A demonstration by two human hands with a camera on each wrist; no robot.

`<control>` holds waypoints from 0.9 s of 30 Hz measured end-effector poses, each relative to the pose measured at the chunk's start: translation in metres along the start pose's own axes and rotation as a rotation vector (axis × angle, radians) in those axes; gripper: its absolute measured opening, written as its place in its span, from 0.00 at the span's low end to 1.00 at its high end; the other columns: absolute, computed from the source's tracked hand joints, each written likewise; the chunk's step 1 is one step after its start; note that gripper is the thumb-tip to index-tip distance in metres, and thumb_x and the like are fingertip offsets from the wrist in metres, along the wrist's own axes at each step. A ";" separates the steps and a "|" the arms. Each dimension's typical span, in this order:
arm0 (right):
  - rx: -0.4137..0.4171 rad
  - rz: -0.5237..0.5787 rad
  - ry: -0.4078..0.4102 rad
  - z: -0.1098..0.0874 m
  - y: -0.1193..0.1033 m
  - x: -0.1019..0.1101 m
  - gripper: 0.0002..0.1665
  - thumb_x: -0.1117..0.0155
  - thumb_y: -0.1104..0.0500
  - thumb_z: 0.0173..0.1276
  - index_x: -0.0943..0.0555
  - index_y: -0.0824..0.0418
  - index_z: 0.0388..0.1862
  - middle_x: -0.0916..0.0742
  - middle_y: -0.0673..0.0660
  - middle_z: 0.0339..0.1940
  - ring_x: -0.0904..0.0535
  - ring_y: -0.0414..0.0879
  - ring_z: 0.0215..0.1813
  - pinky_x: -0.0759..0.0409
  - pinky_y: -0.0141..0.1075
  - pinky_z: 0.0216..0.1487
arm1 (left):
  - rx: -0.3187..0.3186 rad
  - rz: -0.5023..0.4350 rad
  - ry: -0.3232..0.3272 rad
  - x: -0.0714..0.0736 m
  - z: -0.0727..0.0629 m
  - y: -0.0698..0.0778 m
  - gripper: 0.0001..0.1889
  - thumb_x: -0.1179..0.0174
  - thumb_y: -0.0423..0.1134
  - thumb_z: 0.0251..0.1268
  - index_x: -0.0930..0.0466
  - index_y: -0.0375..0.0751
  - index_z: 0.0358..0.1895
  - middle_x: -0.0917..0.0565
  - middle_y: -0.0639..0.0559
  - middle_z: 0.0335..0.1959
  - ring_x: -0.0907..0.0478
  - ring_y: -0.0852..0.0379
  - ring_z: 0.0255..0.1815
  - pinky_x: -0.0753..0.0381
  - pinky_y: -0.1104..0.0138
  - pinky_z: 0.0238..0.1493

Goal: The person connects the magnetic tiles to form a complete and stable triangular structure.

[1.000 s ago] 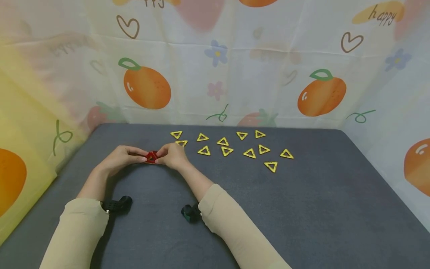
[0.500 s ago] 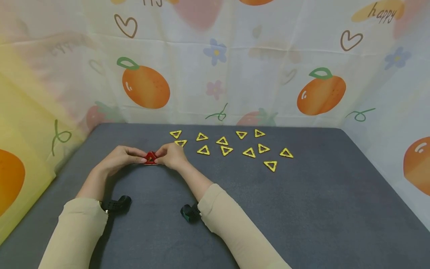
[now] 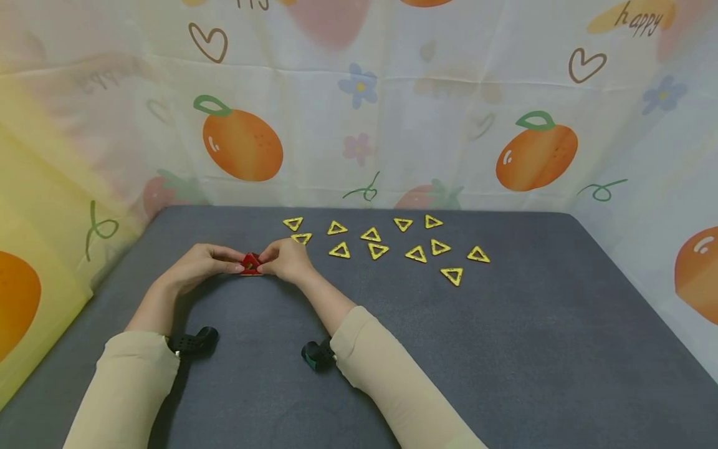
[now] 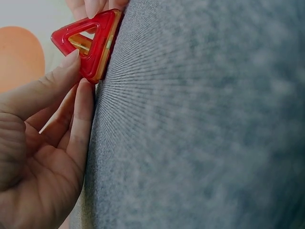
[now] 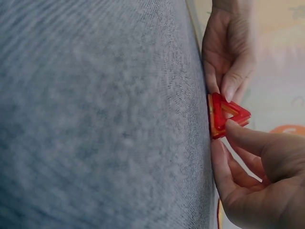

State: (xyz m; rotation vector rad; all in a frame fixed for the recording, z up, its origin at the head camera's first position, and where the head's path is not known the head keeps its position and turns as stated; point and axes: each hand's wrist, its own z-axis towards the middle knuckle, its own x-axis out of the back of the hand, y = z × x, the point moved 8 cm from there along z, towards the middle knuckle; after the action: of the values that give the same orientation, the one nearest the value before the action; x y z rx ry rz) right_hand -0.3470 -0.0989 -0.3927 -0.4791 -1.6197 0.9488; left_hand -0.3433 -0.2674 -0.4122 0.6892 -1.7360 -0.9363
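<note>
A small pyramid of red triangular tiles [image 3: 250, 264] with open centres stands at the far left of the dark table. Yellow shows through its opening and along its bottom edge in the left wrist view. My left hand [image 3: 204, 267] pinches its left side, the thumb on the front red face [image 4: 101, 52]. From the other side, my right hand [image 3: 289, 260] holds it too, with the thumb on a red tile [image 5: 219, 125] and a finger low by the table surface. The fingers cover the pyramid's sides, and its back is hidden.
Several loose yellow triangular frames [image 3: 339, 251] lie flat across the back of the grey table [image 3: 449, 362]. One yellow triangle [image 3: 303, 238] is right behind my right hand, partly covered. A printed curtain [image 3: 314, 143] hangs behind the table.
Over the last second the red pyramid has shifted slightly, and its front face shows more plainly. Both hands keep their grip at nearly the same spot. The yellow triangles have not moved.
</note>
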 end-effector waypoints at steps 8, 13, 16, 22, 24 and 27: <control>-0.009 0.107 -0.092 -0.001 0.001 0.003 0.11 0.28 0.57 0.63 0.14 0.60 0.43 0.10 0.57 0.41 0.15 0.42 0.33 0.20 0.27 0.31 | -0.038 -0.053 -0.034 -0.002 -0.002 0.004 0.27 0.33 0.43 0.64 0.28 0.31 0.61 0.15 0.65 0.41 0.18 0.68 0.43 0.21 0.75 0.48; 0.004 0.160 -0.141 0.000 0.005 0.017 0.16 0.29 0.57 0.65 0.16 0.61 0.50 0.11 0.58 0.47 0.12 0.49 0.42 0.15 0.32 0.40 | -0.033 -0.064 -0.037 -0.002 -0.001 0.005 0.28 0.35 0.44 0.66 0.31 0.33 0.63 0.18 0.63 0.45 0.19 0.67 0.45 0.21 0.74 0.50; 0.037 0.167 -0.159 0.001 0.009 0.030 0.19 0.30 0.56 0.66 0.17 0.62 0.53 0.12 0.58 0.51 0.13 0.50 0.47 0.14 0.34 0.45 | -0.027 -0.056 -0.033 -0.001 -0.001 0.005 0.29 0.35 0.45 0.66 0.32 0.33 0.65 0.18 0.63 0.46 0.20 0.68 0.46 0.22 0.74 0.49; 0.079 0.139 -0.180 0.000 0.022 0.065 0.19 0.32 0.57 0.68 0.19 0.62 0.55 0.14 0.59 0.54 0.16 0.52 0.54 0.15 0.39 0.52 | -0.041 -0.068 -0.031 0.001 -0.003 0.008 0.29 0.37 0.42 0.68 0.33 0.31 0.67 0.19 0.65 0.46 0.21 0.72 0.47 0.22 0.76 0.49; 0.073 0.121 -0.180 -0.001 0.030 0.079 0.20 0.33 0.58 0.68 0.19 0.62 0.56 0.14 0.59 0.55 0.16 0.52 0.54 0.15 0.40 0.53 | -0.049 -0.069 -0.033 0.000 -0.005 0.008 0.29 0.37 0.42 0.68 0.33 0.31 0.67 0.19 0.65 0.47 0.21 0.72 0.47 0.22 0.77 0.50; 0.077 0.077 -0.173 -0.004 0.041 0.103 0.20 0.33 0.57 0.69 0.20 0.62 0.58 0.14 0.59 0.54 0.16 0.53 0.55 0.16 0.42 0.55 | -0.051 -0.061 -0.035 -0.001 -0.006 0.008 0.29 0.37 0.42 0.68 0.32 0.32 0.67 0.20 0.64 0.48 0.21 0.72 0.48 0.23 0.77 0.50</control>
State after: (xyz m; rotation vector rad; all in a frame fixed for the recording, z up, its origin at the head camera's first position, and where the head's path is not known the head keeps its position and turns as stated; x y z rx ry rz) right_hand -0.3786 0.0028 -0.3619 -0.4186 -1.7225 1.1320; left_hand -0.3377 -0.2635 -0.4052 0.6996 -1.7245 -1.0366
